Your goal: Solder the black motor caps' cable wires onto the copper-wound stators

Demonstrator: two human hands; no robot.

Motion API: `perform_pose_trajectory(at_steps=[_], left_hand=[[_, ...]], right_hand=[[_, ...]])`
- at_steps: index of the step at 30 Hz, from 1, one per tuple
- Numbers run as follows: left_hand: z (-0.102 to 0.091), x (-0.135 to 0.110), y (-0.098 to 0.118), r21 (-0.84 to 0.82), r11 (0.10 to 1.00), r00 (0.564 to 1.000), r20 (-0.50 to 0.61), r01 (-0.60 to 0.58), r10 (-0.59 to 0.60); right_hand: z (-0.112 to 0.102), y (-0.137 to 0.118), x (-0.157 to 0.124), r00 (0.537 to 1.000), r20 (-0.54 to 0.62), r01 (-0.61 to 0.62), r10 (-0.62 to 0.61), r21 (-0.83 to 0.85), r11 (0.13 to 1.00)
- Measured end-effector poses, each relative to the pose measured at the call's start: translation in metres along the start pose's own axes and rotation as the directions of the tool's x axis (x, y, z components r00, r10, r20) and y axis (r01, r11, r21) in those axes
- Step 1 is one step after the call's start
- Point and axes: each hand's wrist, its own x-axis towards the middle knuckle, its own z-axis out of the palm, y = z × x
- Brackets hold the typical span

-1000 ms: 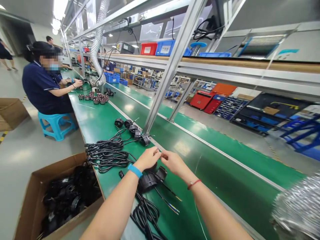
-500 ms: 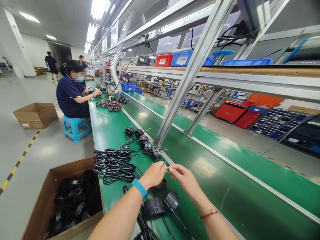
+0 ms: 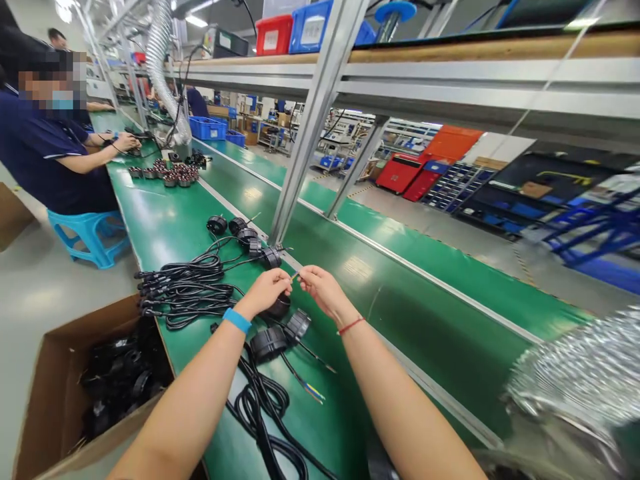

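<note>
Nearly Meeting Above the Long, Glossy Green Desk (image 3: 333, 427)

At far left, we see a co-worker (image 3: 35, 150) in a navy short-sleeved shirt, seated on a bright blue plastic stool (image 3: 95, 243). Nearer to us, an open brown cardboard box (image 3: 47, 387) stands beside the desk, holding a jumble of black plastic parts (image 3: 120, 373). On the desk, small dark-red and black round parts (image 3: 175, 175) cluster by the co-worker; closer in, looped bundles of thin black cable (image 3: 185, 287) lie beside a row of round black plastic caps (image 3: 245, 235).

Around the middle, our left hand (image 3: 266, 291), with a bright blue wristband (image 3: 237, 320), pinches one end of a thin bluish wire (image 3: 295, 275) above the desk. Below it, a wide, round black plastic housing (image 3: 269, 344) sits just beside a smaller ridged black cap (image 3: 299, 325), near a black cable end (image 3: 313, 392) showing blue and yellow strands. Our right hand (image 3: 320, 289), with a thin red cord bracelet (image 3: 351, 326), has its fingertips narrowed on the wire's other end.

At far right, a crinkled silver foil duct (image 3: 570, 373) rises beside the desk.
</note>
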Motion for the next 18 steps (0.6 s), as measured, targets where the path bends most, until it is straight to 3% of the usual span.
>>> perform_pose_trajectory(at_steps=[11, 18], left_hand=[[0.006, -0.002, 0.009, -0.049, 0.999, 1.000, -0.010, -0.011, 0.010], [0.010, -0.003, 0.011, -0.047, 0.999, 0.999, -0.030, -0.020, 0.019]], right_hand=[[-0.004, -0.012, -0.009, 0.997, 0.011, 0.077, -0.078, 0.100, 0.992], [-0.012, -0.011, -0.006, 0.998, 0.034, 0.047, -0.051, 0.126, 0.991]])
